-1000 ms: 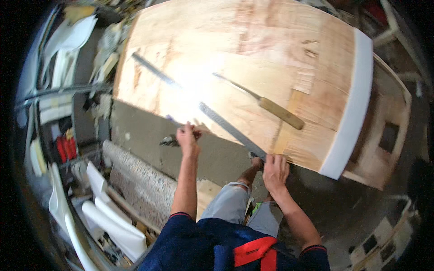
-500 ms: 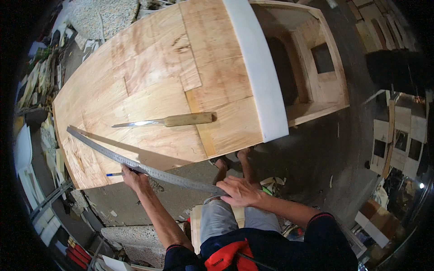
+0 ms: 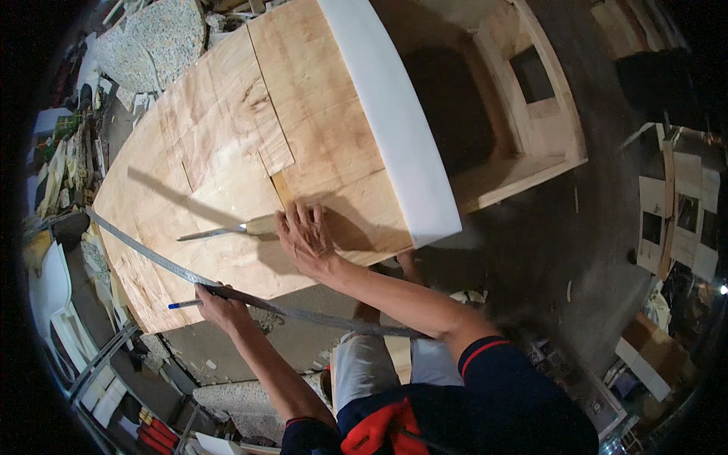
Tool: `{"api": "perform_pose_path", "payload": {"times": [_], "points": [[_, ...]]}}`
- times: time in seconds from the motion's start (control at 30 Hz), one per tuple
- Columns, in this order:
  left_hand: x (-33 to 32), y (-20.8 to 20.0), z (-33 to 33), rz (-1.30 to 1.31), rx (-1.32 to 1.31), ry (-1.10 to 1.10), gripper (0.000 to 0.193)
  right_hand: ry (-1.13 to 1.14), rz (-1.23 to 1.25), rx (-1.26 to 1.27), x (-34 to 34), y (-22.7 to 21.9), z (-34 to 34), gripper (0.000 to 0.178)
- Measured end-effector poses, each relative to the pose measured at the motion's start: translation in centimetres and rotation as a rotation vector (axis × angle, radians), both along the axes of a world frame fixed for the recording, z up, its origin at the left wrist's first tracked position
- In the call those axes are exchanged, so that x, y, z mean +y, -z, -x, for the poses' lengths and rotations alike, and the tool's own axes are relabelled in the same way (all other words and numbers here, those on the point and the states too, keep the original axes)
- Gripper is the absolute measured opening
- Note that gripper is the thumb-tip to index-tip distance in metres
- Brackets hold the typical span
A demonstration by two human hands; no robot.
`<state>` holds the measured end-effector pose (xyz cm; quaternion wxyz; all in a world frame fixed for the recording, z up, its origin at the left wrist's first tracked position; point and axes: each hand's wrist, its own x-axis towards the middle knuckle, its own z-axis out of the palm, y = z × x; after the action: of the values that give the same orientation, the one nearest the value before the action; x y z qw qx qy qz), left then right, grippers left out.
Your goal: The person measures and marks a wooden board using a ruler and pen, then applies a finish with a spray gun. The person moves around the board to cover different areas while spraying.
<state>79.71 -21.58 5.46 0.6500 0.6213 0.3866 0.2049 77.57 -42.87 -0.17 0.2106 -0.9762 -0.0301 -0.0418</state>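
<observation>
Off the near end of the metal ruler (image 3: 158, 258) and onto the wooden handle (image 3: 262, 225) of the knife: that is where the right hand (image 3: 307, 241) has gone since half a second ago. Its bent fingers lie over the handle, but I cannot tell how firmly they hold it. With the knife's butt end toward the right edge of the plywood panel (image 3: 311, 91), where the white foam strip (image 3: 398, 129) runs, the handle falls under that hand and the blade (image 3: 205, 234) points away toward the left edge.

The left hand (image 3: 220, 305), just off the panel's near edge, is closed around the ruler partway along its length, probably because one hand alone bears it best there. A blue pen (image 3: 184, 305) is tucked in the same grasp, which seems to leave the right hand unburdened.

Compared with the earlier frame, the ruler's shadow (image 3: 178, 199) falls well apart from it, so it appears raised higher. Its far end now shows at the left edge rather than just inside; its near end passes below the right forearm (image 3: 387, 299). Pen and left grip remain, and the knife looks unmoved on the panel.
</observation>
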Motion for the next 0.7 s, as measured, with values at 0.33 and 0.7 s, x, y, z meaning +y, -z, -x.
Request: {"api": "perform_pose_path", "payload": {"times": [0.33,0.7], "points": [[-10.3,-1.7,0.3,-0.110,0.052,0.196,0.028,0.321,-0.600,0.182,-9.7,-2.5,5.9,0.036],[-28.8,1.9,-2.8,0.047,-0.030,0.565,0.019,1.041,-0.730,0.575,-13.3,-8.0,27.7,0.044]]}}
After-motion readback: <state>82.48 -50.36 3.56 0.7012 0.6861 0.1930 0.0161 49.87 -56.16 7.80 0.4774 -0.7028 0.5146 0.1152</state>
